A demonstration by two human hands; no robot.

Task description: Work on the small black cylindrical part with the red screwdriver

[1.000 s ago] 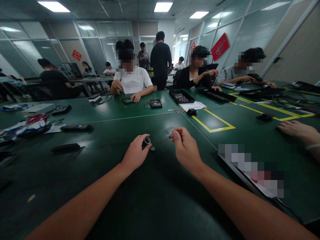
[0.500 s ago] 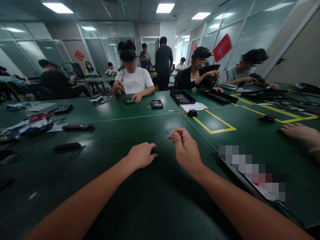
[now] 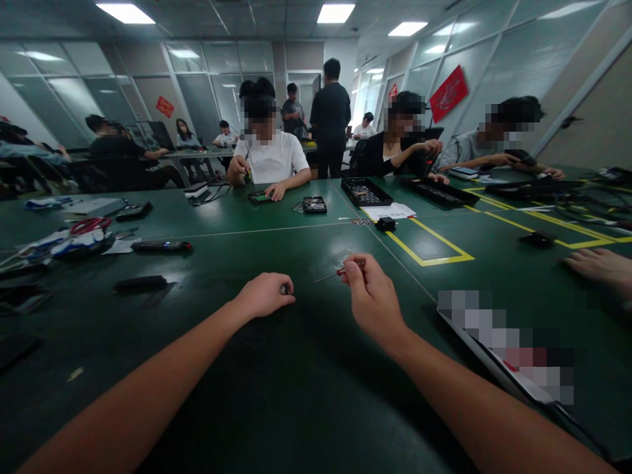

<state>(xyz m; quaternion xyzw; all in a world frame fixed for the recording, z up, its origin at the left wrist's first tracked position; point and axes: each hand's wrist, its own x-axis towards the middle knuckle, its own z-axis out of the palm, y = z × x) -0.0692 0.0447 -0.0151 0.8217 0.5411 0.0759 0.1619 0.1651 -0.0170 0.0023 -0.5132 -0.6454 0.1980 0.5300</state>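
- Resting on the green table (image 3: pixel 306 408), the left hand (image 3: pixel 264 296) is curled over a small dark part (image 3: pixel 285 289); only a sliver of the part is seen at the fingertips, so its kind cannot be told.
- A small red-handled screwdriver (image 3: pixel 338 271) is pinched in the right hand (image 3: pixel 370 296), the shaft pointed left toward the left hand and held clear of the table.
- Tip and part are kept apart; by judgement, no driving is under way yet and the tool has still to be brought to the part.
- A flat device with a blurred face (image 3: pixel 498 345) lies just right of the right forearm.
- Another person's hand (image 3: pixel 600 266) is laid on the table at the far right.
- A yellow taped rectangle (image 3: pixel 429 247) is marked beyond the hands; a black tray (image 3: pixel 365 192) sits farther back.
- At left, a black bar (image 3: pixel 141 283), a pen-like tool (image 3: pixel 160 245) and a heap with red cable (image 3: pixel 74 237) are noted.
- Seated workers are ranged along the far edge; glass partitions and ceiling lights close the room.
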